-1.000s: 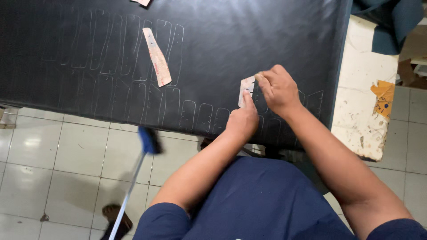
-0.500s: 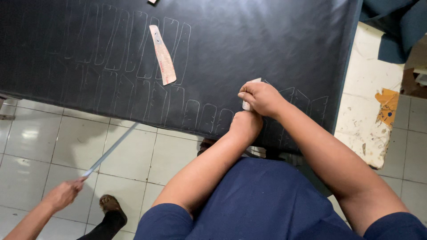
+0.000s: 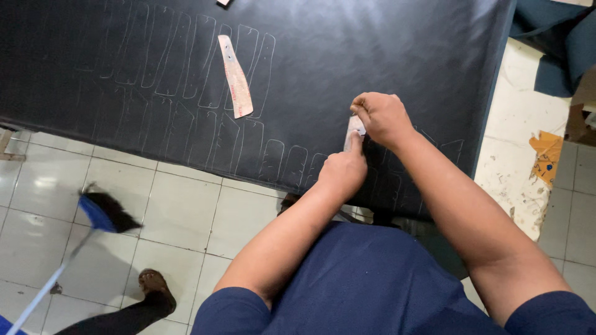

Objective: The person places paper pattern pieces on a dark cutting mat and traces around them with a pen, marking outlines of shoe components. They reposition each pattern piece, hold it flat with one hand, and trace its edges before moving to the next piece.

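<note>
A person in a dark blue shirt leans over a black sheet (image 3: 372, 56) spread across a table, its near edge lined with rows of chalk-traced outlines (image 3: 186, 133). The left hand (image 3: 343, 172) presses its forefinger down on a small pale template (image 3: 354, 131) lying flat near the sheet's front edge, the other fingers curled in. The right hand (image 3: 382, 116), closed in a loose fist, rests at the template's upper end; whether it pinches a marking tool cannot be told. A longer pink template (image 3: 235, 75) lies apart to the left on the sheet. On the tiled floor (image 3: 186, 211), a blue broom (image 3: 102, 212) and another person's sandalled foot (image 3: 155, 286)
</note>
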Available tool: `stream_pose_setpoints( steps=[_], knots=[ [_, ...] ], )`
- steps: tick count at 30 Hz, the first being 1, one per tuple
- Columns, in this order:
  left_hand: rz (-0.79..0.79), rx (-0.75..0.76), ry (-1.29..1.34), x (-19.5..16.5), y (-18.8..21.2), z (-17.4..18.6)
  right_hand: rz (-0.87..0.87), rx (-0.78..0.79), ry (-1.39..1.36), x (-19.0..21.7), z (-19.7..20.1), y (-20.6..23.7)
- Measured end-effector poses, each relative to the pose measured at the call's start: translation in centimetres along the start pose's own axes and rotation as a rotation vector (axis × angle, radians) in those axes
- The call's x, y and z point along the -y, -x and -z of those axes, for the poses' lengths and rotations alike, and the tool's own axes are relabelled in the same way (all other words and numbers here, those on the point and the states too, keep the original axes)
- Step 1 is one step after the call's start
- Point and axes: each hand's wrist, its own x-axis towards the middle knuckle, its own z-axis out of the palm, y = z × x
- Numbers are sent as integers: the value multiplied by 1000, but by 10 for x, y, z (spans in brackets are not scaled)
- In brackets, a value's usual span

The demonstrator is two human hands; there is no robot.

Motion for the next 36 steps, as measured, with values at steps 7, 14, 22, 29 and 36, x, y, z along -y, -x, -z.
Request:
stream_pose_setpoints(
  steps=[7,14,22,29,36],
  knots=[
    [-59,29,-156,-1,2,10,-35,21,77,-14,10,4],
    [-256,-33,-280,4,3,15,-85,-36,120,-19,20,13],
    [-229,1,-272,6,3,12,-54,-27,53,-22,15,30],
    [-272,32,-309,8,0,17,-56,-8,-52,-20,13,33],
    [-245,61,-228,13,1,34,-46,-46,7,-16,15,44]
  ],
)
